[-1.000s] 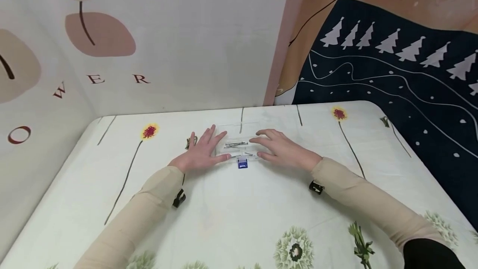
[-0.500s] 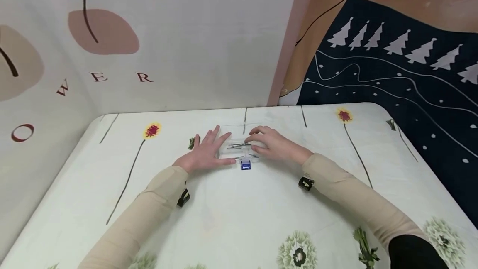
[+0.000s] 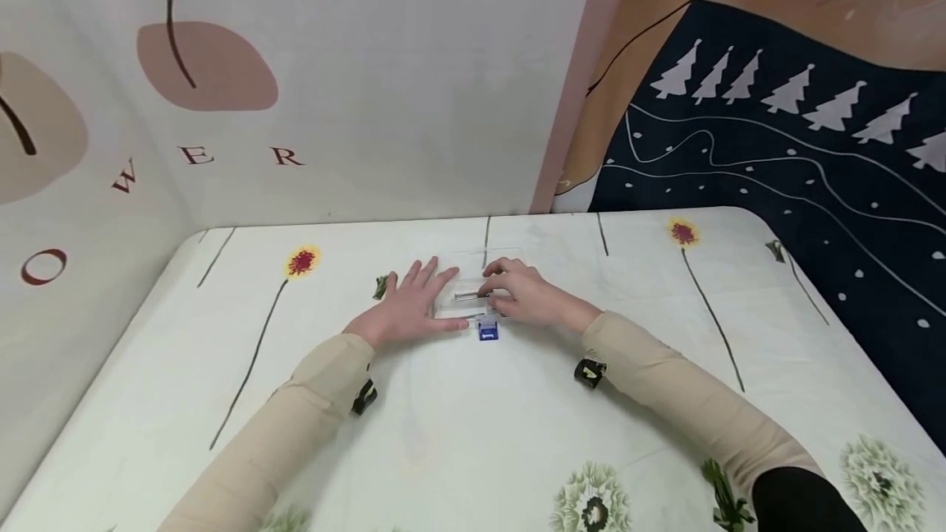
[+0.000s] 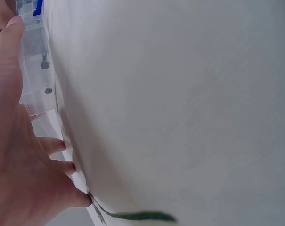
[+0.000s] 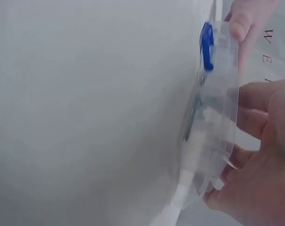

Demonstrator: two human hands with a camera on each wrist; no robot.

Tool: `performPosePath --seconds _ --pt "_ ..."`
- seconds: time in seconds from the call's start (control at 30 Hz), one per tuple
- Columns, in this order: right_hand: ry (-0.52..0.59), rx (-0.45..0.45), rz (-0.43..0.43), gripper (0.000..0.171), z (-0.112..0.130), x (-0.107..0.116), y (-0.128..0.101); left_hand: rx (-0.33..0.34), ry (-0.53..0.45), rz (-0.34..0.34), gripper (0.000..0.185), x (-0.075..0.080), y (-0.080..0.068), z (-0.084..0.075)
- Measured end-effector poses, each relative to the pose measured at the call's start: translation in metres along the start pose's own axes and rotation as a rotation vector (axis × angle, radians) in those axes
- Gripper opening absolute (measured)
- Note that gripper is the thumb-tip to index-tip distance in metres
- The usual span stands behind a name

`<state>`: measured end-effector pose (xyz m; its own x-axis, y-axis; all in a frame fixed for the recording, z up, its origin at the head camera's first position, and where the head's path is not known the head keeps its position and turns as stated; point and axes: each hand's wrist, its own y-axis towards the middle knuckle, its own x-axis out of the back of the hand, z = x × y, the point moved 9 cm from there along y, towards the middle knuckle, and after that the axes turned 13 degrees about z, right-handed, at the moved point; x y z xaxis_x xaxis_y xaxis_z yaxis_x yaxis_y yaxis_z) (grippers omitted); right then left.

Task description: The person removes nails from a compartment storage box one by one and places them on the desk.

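Note:
A clear plastic box (image 3: 447,302) with a blue latch (image 3: 488,331) at its front lies with its lid back on the cloth. Long nails (image 3: 466,296) are inside; their round heads show through the wall in the left wrist view. My left hand (image 3: 406,308) is spread at the box's left end, its thumb against the front rim and the other fingers reaching past the side. My right hand (image 3: 526,294) has bent fingers dipped into the box from the right, over the nails. Whether its fingertips pinch a nail is hidden.
A white flower-printed cloth (image 3: 473,425) covers the table. Behind it rises a pale printed curtain (image 3: 414,121), and a dark cloth with white trees (image 3: 709,162) hangs at the right. A black wrist camera (image 3: 590,372) sits under the right cuff.
My right hand has moved left from beside the box and down into it, its fingers bending over the nails. The left hand has stayed spread at the box's left end.

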<state>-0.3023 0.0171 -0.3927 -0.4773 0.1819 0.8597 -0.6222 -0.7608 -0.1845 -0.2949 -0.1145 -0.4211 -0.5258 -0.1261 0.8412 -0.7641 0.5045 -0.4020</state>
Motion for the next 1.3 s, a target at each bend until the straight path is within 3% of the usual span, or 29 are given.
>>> performPosePath --seconds 0.37,0.9,1.3 --pt "0.08 -0.088 -0.001 0.003 -0.007 -0.004 0.004 0.009 0.018 0.002 0.092 0.0 0.0 0.0" --pt "0.281 -0.055 -0.071 0.005 -0.016 0.004 -0.005 0.014 0.021 0.004 0.092 -0.001 0.002 0.001" --pt "0.308 0.023 -0.237 0.008 -0.024 0.028 -0.033 0.022 0.015 -0.004 0.096 -0.001 0.002 0.0"
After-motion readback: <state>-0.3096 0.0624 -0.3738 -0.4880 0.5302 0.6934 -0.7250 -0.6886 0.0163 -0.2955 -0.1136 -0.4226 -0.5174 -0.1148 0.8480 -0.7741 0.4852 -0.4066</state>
